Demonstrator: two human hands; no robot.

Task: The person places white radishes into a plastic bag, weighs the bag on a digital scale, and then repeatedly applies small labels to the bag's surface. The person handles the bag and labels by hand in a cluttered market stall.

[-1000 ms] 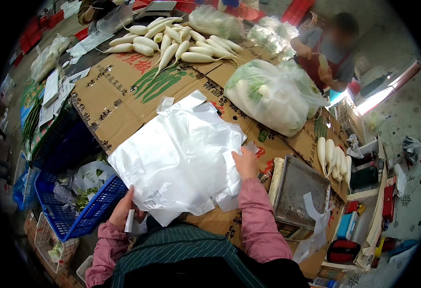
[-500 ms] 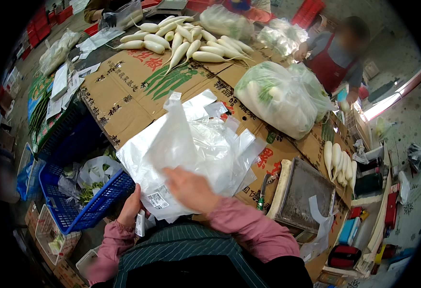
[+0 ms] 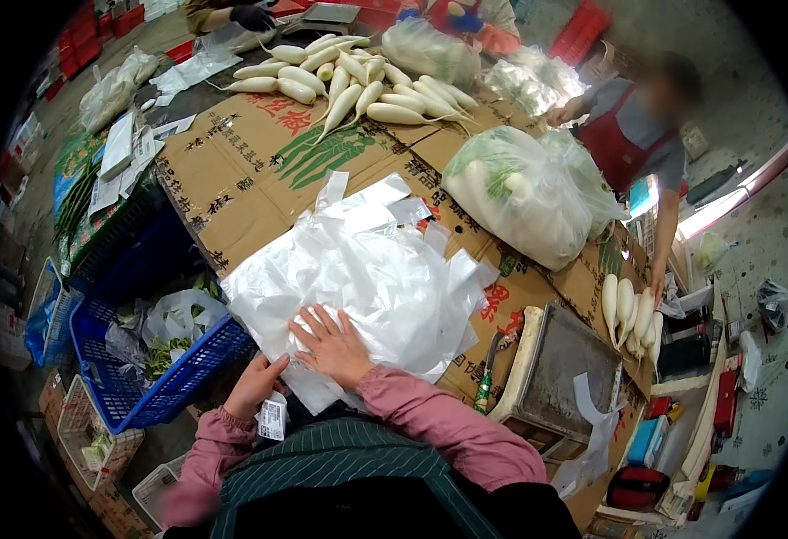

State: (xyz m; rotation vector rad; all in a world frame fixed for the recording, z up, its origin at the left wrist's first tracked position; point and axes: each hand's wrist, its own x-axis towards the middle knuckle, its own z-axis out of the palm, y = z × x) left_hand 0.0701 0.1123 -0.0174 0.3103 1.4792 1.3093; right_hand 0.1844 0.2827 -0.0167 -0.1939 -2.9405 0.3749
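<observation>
A stack of thin white plastic bags (image 3: 367,278) lies spread on cardboard in front of me. My right hand (image 3: 335,346) is pressed flat on the near part of the stack, palm down with fingers spread. At the near left corner of the bags is my left hand (image 3: 257,388), its fingers curled and its thumb toward the plastic. A white printed label (image 3: 272,416) hangs just below that hand and seems to be held in it. The fingers' underside is hidden.
White radishes (image 3: 344,76) are piled at the back, more (image 3: 632,314) at the right edge. A filled clear bag (image 3: 524,193) stands right of the stack. Nearer are a knife (image 3: 486,373) and a scale (image 3: 566,364). A blue basket (image 3: 156,391) sits left. A co-worker (image 3: 632,130) reaches toward the right-hand radishes.
The lifted bag layer has come down flat, and my right hand has settled on it with fingers spread. The label seen on the bag is gone from there. The co-worker's arm has reached down.
</observation>
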